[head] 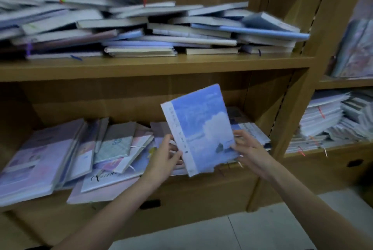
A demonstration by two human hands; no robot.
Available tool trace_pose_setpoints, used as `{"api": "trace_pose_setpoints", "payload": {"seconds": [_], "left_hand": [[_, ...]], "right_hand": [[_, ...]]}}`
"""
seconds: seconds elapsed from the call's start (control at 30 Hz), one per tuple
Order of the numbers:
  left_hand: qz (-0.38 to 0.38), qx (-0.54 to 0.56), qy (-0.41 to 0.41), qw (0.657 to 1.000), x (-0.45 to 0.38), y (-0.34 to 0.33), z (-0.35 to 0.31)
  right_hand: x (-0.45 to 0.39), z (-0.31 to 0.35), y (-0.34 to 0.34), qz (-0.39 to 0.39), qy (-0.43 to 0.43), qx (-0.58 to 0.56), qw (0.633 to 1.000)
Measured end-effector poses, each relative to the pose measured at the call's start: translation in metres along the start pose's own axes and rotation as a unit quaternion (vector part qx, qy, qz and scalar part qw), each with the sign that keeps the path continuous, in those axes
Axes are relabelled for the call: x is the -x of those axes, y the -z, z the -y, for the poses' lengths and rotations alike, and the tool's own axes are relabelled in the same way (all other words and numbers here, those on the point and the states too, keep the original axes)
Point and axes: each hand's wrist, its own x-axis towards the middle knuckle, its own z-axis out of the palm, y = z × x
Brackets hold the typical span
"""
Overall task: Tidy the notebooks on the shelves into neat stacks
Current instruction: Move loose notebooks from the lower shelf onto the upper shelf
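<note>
Left hand [168, 154] and right hand [247, 149] grip the blue sky-cover notebook [198, 128] upright (maybe several, blurred), mid-squaring; next needs a flat spot on the lower shelf [232, 181].

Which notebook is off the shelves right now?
The sky-blue cloud-cover notebook, held upright between both hands; all others lie on the shelves.
</note>
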Motion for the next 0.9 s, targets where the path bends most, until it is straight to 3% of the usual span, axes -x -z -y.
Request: {"api": "trace_pose_setpoints", "payload": {"seconds": [0.23,0.5,0.63,0.73,0.83,0.9], "left_hand": [[-0.092,-0.096,-0.213,0.968,0.004,0.052,-0.065],[-0.148,-0.145,-0.312,0.927,-0.057,0.085,-0.177],[-0.197,-0.291,-0.346,0.87,-0.098,0.103,-0.188],[-0.208,-0.371,-0.362,0.829,-0.116,0.106,-0.184],[-0.206,-0.419,-0.403,0.787,-0.124,0.097,-0.184],[-0.206,-0.452,-0.409,0.765,-0.13,0.09,-0.183]], "right_hand": [[0.027,0.055,-0.03,0.041,0.091,0.029,0.995],[0.022,0.167,-0.023,-0.096,0.184,-0.021,0.978],[-0.014,0.247,0.007,-0.135,0.2,-0.047,0.969],[-0.045,0.297,0.041,-0.157,0.159,-0.132,0.966],[-0.069,0.309,0.06,-0.251,0.136,-0.188,0.94],[-0.082,0.299,0.061,-0.286,0.126,-0.124,0.942]]}}
